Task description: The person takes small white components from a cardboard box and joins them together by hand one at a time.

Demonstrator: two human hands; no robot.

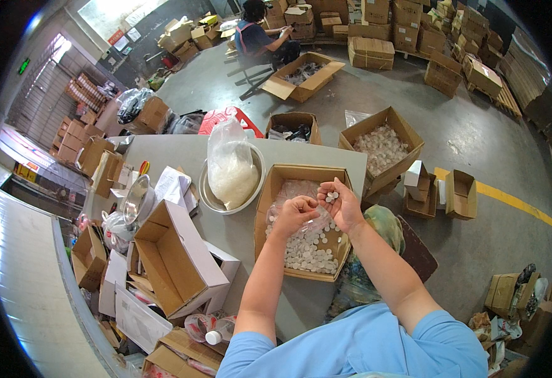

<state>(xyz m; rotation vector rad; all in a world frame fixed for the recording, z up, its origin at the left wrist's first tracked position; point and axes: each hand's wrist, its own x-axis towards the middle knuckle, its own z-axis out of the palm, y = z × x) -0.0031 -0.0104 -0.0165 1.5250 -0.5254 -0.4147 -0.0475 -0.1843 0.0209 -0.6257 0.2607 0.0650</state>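
Note:
A shallow cardboard box (298, 273) sits on the grey table in front of me. Many small white round discs (310, 252) lie loose in its near part, with clear plastic bags (298, 189) toward the far side. Over the box, my right hand (345, 209) is cupped palm up, its fingers curled around a few of the white discs (332, 196). Close beside it, my left hand (293, 217) has its fingers pinched together. Whatever those fingertips hold, if anything, is too small to make out. Clear film shows just below the hands.
Left of the box stands a metal basin (258, 165) holding a bag of white granules (233, 179). An empty open carton (178, 258) is nearer. Beyond the table's right edge stands a carton of small clear pieces (382, 148). A person (260, 38) sits far back near stacked cartons.

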